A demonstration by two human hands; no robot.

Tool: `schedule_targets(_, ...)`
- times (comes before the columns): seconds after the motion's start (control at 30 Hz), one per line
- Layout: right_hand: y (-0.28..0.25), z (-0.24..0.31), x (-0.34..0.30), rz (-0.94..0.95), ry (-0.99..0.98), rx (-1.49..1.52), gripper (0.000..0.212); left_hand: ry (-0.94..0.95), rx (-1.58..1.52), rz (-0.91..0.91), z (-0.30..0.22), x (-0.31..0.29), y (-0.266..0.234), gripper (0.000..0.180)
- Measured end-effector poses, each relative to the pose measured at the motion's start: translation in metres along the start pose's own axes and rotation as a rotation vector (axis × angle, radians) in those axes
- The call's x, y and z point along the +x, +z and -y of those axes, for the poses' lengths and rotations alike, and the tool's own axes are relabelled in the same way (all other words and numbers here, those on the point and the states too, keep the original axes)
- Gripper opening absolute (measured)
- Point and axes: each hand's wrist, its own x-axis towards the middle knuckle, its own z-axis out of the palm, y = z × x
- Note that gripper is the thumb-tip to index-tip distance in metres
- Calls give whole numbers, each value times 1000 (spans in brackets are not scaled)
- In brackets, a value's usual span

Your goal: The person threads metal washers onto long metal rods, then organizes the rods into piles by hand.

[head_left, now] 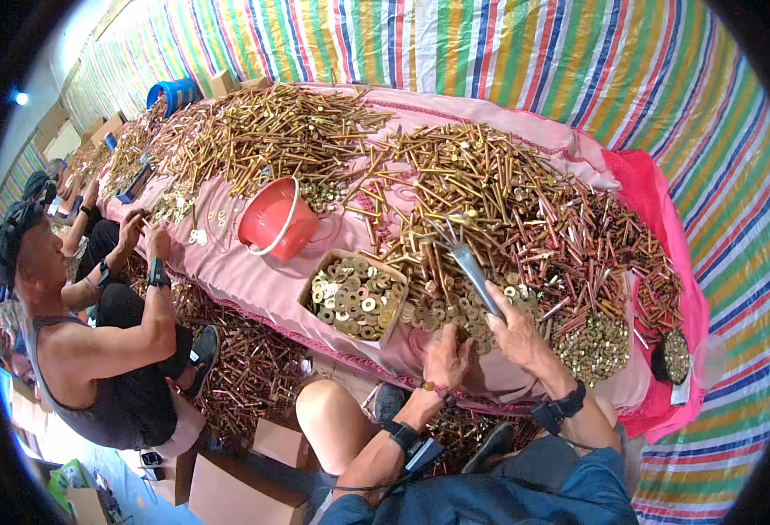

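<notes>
My right hand (522,330) grips a grey-blue hand fork (476,273), whose splayed prongs reach into the near side of a heap of long brass-coloured bolts (481,175). My left hand (446,358) is closed, fingers curled, at the near edge of the loose washers (428,313); what it holds, if anything, is hidden. Just left of it stands an open cardboard box (381,339) filled with flat round washers (350,296). To the right of my right hand lies a pile of small nuts (592,348).
A red bucket (267,215) sits on the pink cloth (254,280). Another bolt heap (280,131) spreads at the far left, near a blue bucket (175,94). At left a co-worker (105,350) sits by the cloth. More bolts (249,372) and cardboard boxes (240,494) lie below.
</notes>
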Motion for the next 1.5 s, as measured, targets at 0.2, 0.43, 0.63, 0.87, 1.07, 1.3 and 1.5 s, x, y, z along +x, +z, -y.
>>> schedule_targets(0.2, -18, 2, -36, 61, 113, -65, 64, 19, 9, -5, 3, 5, -5, 35)
schedule_targets(0.43, -48, 46, -6, 25, 174, 110, 58, -161, -194, 138, -17, 5, -28, 39)
schedule_targets(0.63, -37, 46, 105, 0, 150, 96, 53, -335, -296, 218, -28, 2, -40, 42)
schedule_targets(0.87, -39, 7, 171, 87, 140, -211, 54, -402, -383, 97, -18, 11, -20, 36)
schedule_targets(1.07, -40, -8, 77, 63, 96, -197, 54, -393, -291, 31, -37, 17, -32, 32)
schedule_targets(1.3, -37, -5, 23, 69, 117, -125, 60, -291, -193, -25, -12, 6, -12, 33)
schedule_targets(1.5, -44, 28, -18, 65, 344, 56, 62, -294, -166, -2, -23, 8, -22, 36)
